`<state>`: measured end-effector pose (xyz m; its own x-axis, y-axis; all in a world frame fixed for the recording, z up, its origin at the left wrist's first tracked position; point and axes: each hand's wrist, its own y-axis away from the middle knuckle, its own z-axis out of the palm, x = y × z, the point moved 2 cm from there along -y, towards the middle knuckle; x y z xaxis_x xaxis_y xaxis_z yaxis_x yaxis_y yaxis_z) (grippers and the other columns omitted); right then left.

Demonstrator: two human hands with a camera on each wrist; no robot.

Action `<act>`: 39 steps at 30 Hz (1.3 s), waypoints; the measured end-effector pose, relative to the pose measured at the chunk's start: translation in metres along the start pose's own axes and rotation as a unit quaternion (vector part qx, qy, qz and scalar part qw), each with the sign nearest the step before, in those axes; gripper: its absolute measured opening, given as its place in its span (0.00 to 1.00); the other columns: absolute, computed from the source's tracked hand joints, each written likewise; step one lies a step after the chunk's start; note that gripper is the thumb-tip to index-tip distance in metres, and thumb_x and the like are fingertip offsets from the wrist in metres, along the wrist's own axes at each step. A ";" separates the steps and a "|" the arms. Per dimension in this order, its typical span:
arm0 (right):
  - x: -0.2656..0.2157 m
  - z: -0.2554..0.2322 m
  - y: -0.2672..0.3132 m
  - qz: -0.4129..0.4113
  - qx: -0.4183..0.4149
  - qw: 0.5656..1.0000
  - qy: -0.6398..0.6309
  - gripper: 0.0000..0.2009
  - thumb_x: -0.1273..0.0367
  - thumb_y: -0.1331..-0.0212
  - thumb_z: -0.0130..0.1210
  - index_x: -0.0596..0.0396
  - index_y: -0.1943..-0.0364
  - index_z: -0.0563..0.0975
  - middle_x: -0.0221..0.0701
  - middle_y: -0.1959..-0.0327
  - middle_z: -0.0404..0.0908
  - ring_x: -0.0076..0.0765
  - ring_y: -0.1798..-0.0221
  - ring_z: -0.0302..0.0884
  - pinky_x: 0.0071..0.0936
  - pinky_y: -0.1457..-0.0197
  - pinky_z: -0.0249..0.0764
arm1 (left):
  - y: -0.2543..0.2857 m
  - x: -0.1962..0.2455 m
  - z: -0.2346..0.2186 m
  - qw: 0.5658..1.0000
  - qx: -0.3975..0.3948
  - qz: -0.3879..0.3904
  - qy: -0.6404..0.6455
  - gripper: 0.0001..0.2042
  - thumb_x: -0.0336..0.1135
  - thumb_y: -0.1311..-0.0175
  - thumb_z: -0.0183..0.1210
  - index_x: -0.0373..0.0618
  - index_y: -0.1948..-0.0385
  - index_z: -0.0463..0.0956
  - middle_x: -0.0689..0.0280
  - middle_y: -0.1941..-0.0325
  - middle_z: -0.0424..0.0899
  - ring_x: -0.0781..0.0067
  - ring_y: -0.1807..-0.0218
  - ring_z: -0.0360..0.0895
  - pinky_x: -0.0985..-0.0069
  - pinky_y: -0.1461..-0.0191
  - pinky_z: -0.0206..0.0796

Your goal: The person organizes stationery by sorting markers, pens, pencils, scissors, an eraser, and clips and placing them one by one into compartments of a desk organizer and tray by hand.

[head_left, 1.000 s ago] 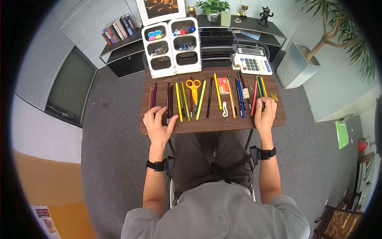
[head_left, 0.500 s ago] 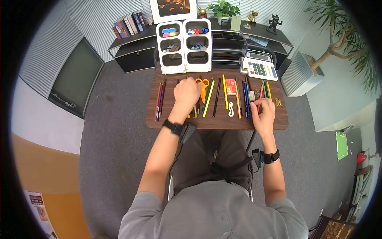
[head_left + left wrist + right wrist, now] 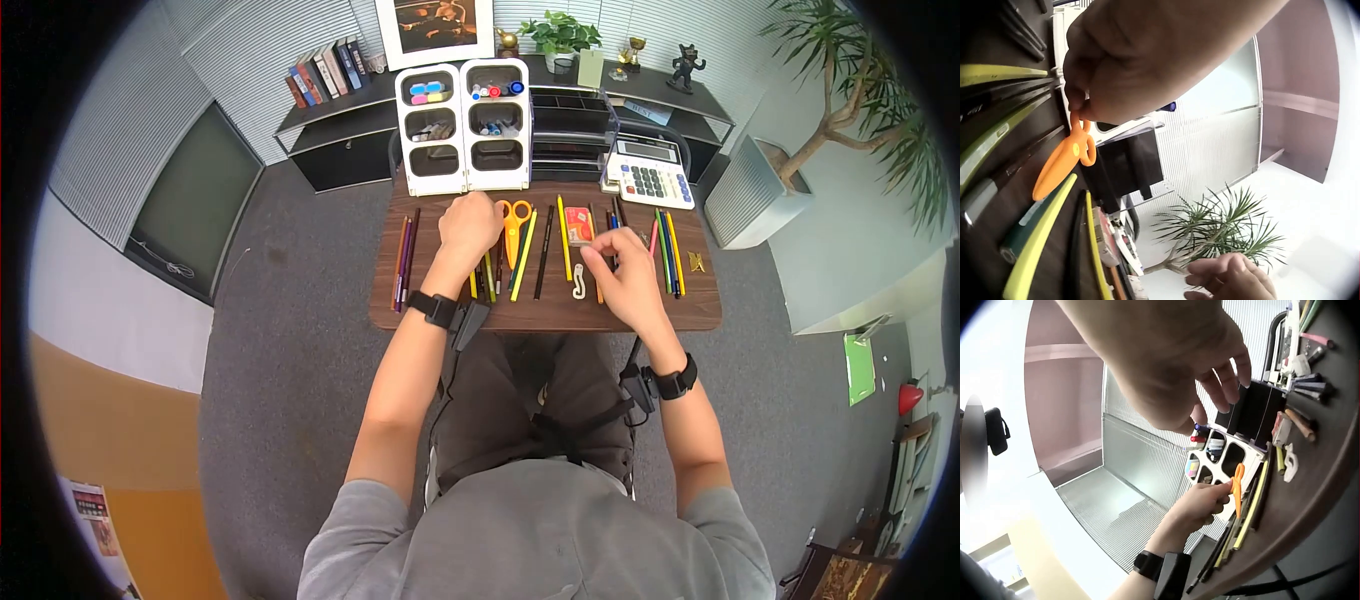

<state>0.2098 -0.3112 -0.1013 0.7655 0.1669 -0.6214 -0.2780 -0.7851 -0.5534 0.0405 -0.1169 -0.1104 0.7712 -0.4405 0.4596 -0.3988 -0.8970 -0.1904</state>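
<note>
Orange scissors lie among the pencils, their blades toward the table's front edge. My left hand is at their handle loops, and in the left wrist view its thumb and fingers pinch one loop of the scissors. Yellow-green pencils lie partly hidden under this hand and wrist. Over the right half of the table hovers my right hand, fingers loosely bent and holding nothing. Close to its fingertips are a red-and-white small box and a white S-shaped piece.
Two white organizers with markers in their compartments stand at the back, beside a black tray rack and a calculator. Dark pencils lie at the left; green and yellow ones lie right, near a gold clip.
My left hand has gone from the left pencils up and right to the scissors, and has taken their handle. My right hand has moved left, off the right-hand pencils, toward the small box.
</note>
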 end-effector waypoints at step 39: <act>0.083 -0.013 -0.249 0.243 0.067 0.957 0.143 0.11 0.55 0.43 0.61 0.41 0.62 0.87 0.33 0.60 0.89 0.44 0.51 0.86 0.42 0.48 0.78 | 0.111 -0.041 0.002 0.932 0.218 0.143 0.251 0.07 0.30 0.37 0.66 0.38 0.72 0.80 0.67 0.83 0.71 0.78 0.81 0.65 0.76 0.76 0.59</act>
<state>0.3506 -0.1095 -0.0080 0.6493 -0.3828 -0.6571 -0.6987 -0.6416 -0.3166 -0.0342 -0.1985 -0.1518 0.2920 -0.6901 0.6622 -0.2284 -0.7227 -0.6524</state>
